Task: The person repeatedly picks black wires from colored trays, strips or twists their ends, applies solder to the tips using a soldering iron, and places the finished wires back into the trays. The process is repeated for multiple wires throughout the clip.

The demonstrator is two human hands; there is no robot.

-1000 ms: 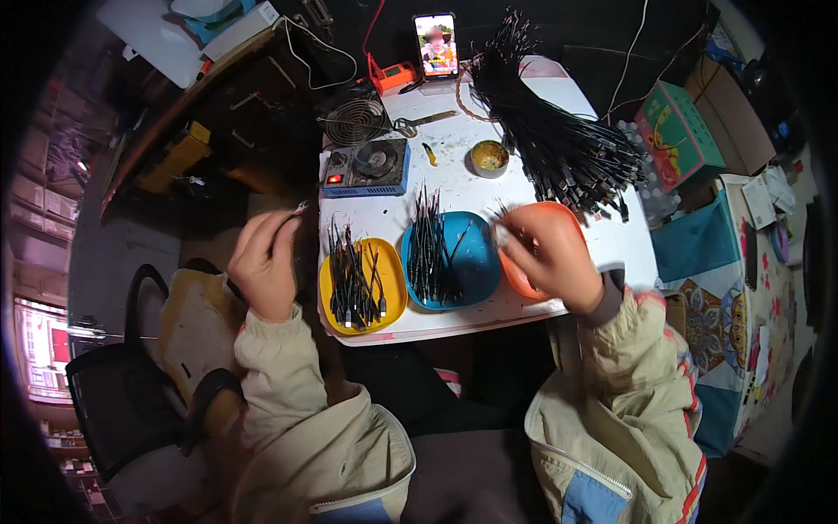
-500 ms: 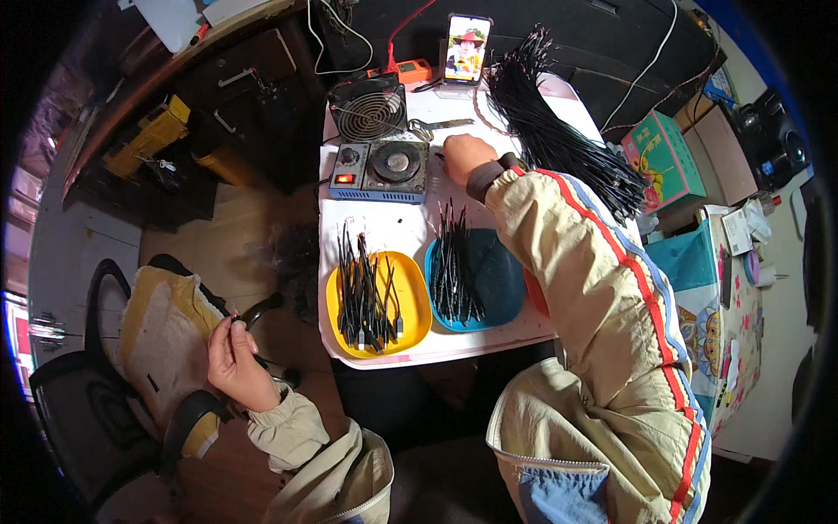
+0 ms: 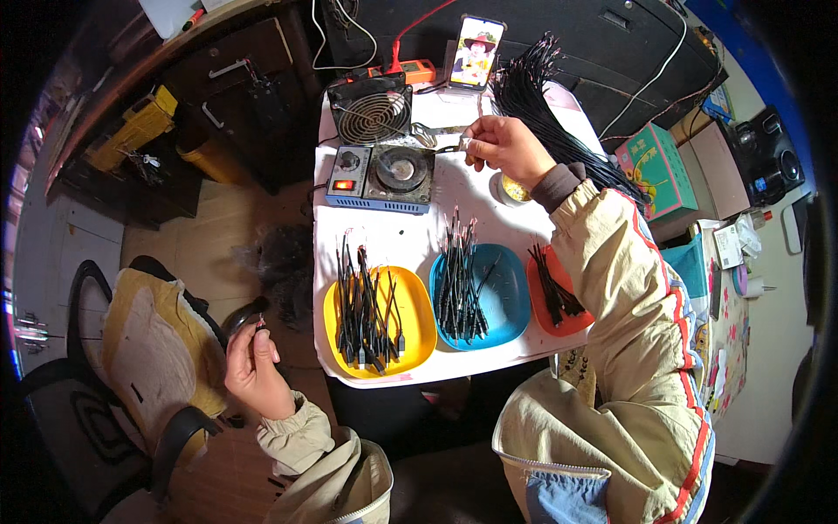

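A box-shaped, blue-sided metal unit [image 3: 380,182] with a round dark plate and a lit red switch stands on the white counter [image 3: 393,240]. The right hand [image 3: 517,152] is positioned just right of the unit; its thumb and forefinger are clamped on a slim, dark item [image 3: 449,149], the free end of which points toward the unit. Contact between item and unit cannot be determined. The left hand [image 3: 259,375] is off the counter, left of the unit and nearer the person; its fingertips are together on a small, thin piece with a reddish tip [image 3: 260,323], mostly hidden by the fingers. In front of the unit sits a yellow plastic tray [image 3: 421,319]; to the front right follow a blue plastic tray [image 3: 511,297] and an orange plastic tray [image 3: 572,327]. Each contains short black cables [image 3: 458,297]. A black fan with a round grille [image 3: 375,113] is located directly behind the unit.
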